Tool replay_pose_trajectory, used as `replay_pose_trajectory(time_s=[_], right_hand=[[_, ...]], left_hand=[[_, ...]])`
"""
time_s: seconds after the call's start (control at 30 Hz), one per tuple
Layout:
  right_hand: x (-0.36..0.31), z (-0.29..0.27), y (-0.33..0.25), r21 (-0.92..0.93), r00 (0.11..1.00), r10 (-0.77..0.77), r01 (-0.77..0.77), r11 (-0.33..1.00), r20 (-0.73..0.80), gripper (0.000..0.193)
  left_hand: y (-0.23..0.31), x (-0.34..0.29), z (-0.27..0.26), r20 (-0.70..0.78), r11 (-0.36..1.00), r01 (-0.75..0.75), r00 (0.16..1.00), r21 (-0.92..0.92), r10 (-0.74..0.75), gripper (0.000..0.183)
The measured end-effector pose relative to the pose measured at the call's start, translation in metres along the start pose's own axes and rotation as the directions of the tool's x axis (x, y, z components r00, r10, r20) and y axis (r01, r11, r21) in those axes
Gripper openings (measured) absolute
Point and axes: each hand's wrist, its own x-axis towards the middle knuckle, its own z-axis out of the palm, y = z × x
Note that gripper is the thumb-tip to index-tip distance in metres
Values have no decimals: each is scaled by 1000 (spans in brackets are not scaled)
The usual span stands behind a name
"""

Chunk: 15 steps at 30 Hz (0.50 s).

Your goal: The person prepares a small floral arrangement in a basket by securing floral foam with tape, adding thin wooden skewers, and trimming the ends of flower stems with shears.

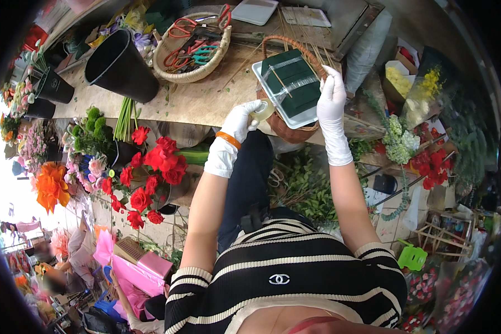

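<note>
My left hand (240, 122), in a white glove with an orange band at the wrist, is closed on a roll of clear tape (265, 111). My right hand (332, 99), gloved as well, pinches the handle of a brown wicker basket (293, 133) at its right side. Tilted on the basket lies a white tray (269, 83) bearing a dark green foam block (289, 80). Strips of clear tape cross the block, and a thin stick (279, 80) lies over it. The tape roll is close to the tray's lower left edge.
On the wooden table (200, 103) stand a black bucket (119, 64) and a woven basket (190, 75) of scissors and pliers. Red roses (164, 161) crowd the left front. Cut greenery (303, 183) covers the floor below. Hydrangeas (402, 139) stand right; another person (125, 298) is lower left.
</note>
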Motion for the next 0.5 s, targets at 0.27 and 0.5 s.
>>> replay_pose_trajectory(time_s=[0.27, 0.5], right_hand=[[3, 3, 1, 78, 999, -19, 21, 997, -34, 27], [-1, 3, 6, 130, 1000, 0, 4, 991, -27, 27]], left_hand=[[-44, 28, -44, -90, 992, 16, 996, -124, -27, 16], [-44, 61, -40, -121, 945, 50, 993, 323, -11, 16]])
